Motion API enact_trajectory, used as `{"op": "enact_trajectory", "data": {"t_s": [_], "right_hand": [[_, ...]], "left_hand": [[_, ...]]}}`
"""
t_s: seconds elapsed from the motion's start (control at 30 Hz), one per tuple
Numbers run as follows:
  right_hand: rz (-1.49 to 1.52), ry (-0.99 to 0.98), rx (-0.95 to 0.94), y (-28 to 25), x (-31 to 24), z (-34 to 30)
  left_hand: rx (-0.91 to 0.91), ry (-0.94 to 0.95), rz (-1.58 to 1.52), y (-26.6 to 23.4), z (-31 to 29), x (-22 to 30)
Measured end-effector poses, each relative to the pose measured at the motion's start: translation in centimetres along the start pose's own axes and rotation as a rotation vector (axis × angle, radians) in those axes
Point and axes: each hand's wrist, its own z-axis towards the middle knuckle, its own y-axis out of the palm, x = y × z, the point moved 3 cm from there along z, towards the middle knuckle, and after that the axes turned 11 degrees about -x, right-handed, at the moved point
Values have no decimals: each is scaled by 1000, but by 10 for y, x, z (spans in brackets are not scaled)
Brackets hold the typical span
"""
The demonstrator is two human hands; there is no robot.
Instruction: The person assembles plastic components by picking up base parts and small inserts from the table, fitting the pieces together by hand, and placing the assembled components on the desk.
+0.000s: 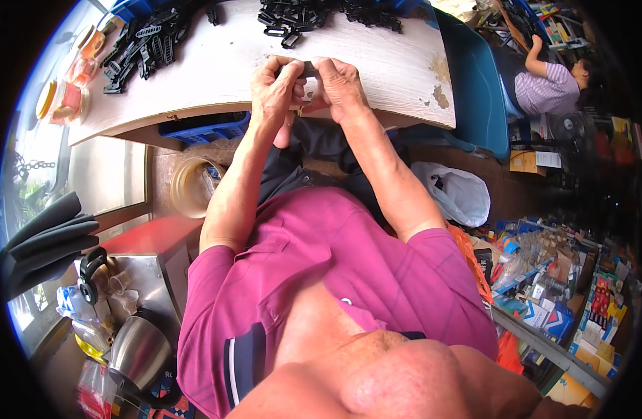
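Over the near edge of the white worktable [216, 42], my left hand [273, 91] and my right hand [340, 87] meet around a small black part [309, 69]. Both hands pinch it between thumb and fingers, one at each end. Fingers cover most of the part, so its exact shape is hidden. On the tabletop to the left lies a heap of black slotted plastic pieces [150, 49]. A second pile of similar black pieces [289, 21] sits at the far middle, beyond my hands.
Round orange-and-clear tubs [64, 101] stand by the window at left. Below the tabletop are a blue crate [212, 131] and a bucket [194, 187]. A teal bin [474, 77] adjoins the table's right side. Farther right, another person [548, 87] reaches toward crowded shelves.
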Motion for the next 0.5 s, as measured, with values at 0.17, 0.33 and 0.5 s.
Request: {"op": "enact_trajectory", "data": {"t_s": [0.17, 0.33, 0.5], "right_hand": [[-38, -34, 89, -2, -5, -10], [33, -86, 158, -14, -10, -15], [130, -135, 361, -75, -51, -16]], "left_hand": [[-66, -23, -31, 8, -3, -2], [-203, -35, 6, 16, -4, -1], [-181, -24, 100, 9, -1, -6]]}}
